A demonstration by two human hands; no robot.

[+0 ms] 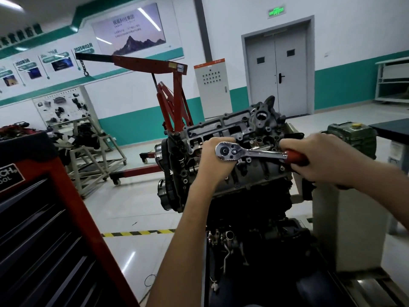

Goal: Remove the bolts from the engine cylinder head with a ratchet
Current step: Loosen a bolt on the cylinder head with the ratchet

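The grey engine cylinder head [234, 127] sits on top of a dark engine block in the middle of the view. Above it lies a chrome ratchet [247, 152] with a red handle, held roughly level. My right hand [327, 158] grips the red handle at the right. My left hand [213, 161] is curled under and around the ratchet's round head; whatever socket or bolt is below it is hidden by the fingers. Several bolt holes and small bolts show on the head's top face.
A red and black tool cabinet [44, 218] stands close at the left. A red engine hoist [168, 91] is behind the engine. A parts stand [88, 138] stands at back left, a grey double door [278, 67] at the back, a green unit [352, 134] to the right.
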